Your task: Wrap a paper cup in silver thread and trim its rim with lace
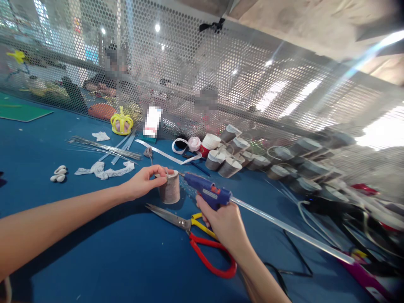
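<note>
A small grey cup [170, 189] stands upright on the blue table [110, 256]. My left hand [147, 182] is closed at its rim, thumb and fingers pinching a thin grey cord [150, 159] there. My right hand [222, 223] is wrapped round a blue glue gun [206, 188], whose nozzle points left at the cup's rim. A long clear glue stick [284, 223] sticks out of the gun's back end. Scissors [186, 225] with one yellow and one red handle lie open below the cup, partly under my right hand.
Several grey cups [230, 167] stand at the back right, near a perforated metal screen [176, 80]. Wires [104, 147], white lace [104, 170], white ribbon [164, 156] and a yellow crown [121, 123] lie behind my left arm. Black cable [296, 252] runs at right. People sit beyond the screen.
</note>
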Demonstrator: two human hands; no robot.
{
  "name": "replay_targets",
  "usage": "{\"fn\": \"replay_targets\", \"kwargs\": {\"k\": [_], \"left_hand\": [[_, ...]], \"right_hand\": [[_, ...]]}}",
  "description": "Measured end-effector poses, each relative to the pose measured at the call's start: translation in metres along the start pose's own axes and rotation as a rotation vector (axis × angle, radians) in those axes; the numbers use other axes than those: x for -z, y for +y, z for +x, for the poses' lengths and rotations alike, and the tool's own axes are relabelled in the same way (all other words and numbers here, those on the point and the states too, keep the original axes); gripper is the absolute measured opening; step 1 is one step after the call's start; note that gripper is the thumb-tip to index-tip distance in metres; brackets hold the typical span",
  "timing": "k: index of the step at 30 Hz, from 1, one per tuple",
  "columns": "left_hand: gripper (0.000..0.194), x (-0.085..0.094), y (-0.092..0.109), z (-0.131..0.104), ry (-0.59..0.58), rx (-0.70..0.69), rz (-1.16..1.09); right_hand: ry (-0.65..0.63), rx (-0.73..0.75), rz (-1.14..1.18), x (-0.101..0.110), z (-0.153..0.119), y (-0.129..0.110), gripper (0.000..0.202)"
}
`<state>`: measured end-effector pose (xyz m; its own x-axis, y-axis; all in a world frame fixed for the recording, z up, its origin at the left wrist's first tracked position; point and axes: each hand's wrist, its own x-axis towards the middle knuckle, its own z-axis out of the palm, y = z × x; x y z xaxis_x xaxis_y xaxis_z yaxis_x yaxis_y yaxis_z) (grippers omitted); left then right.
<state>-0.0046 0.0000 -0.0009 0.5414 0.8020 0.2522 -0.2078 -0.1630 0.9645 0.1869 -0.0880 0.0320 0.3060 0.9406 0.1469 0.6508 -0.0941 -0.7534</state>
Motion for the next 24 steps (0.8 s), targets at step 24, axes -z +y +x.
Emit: {"fn": "replay_targets", "kwargs": {"k": [24], "left_hand": [[0.013, -0.001, -0.001, -0.001, 0.015, -0.003, 0.023]], "right_hand": [[-0.080, 0.618, -0.443, 0.006, -0.005, 0.019, 0.031]]}}
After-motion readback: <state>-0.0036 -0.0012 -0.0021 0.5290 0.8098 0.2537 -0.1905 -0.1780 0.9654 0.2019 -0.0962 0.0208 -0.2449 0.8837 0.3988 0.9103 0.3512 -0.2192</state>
